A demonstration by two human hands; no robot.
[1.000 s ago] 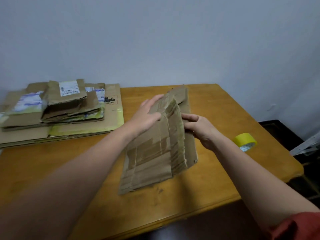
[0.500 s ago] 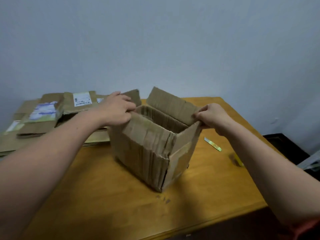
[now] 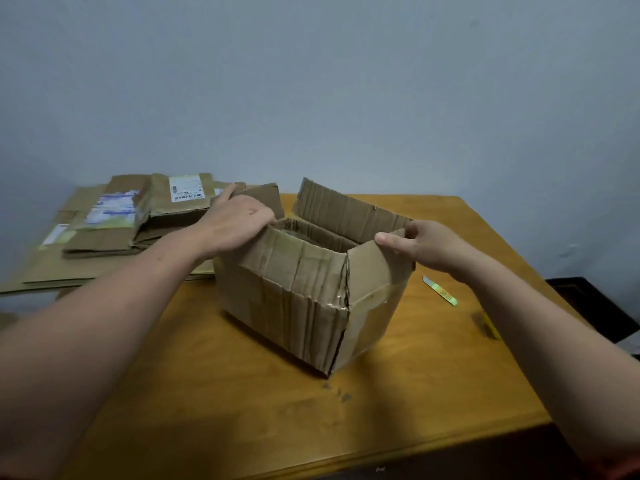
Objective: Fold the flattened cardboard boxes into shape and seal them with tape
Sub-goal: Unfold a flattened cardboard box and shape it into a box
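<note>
A worn, creased brown cardboard box (image 3: 298,299) stands opened into shape in the middle of the wooden table (image 3: 242,410), top flaps up. My left hand (image 3: 239,223) grips the box's left top edge, fingers curled over it. At the right top corner my right hand (image 3: 422,247) pinches the flap, thumb on its outer face. A sliver of the yellow tape roll (image 3: 490,325) shows behind my right forearm.
A pile of flattened cardboard boxes (image 3: 117,230) with shipping labels lies at the table's back left. A small yellow-green utility knife (image 3: 440,291) lies right of the box. A plain wall stands behind; a dark object (image 3: 595,299) sits on the floor at right.
The flat cardboard was lifted and spread into an upright open box a second ago. Since half a second ago both hands have kept their hold on the top edges with barely any motion.
</note>
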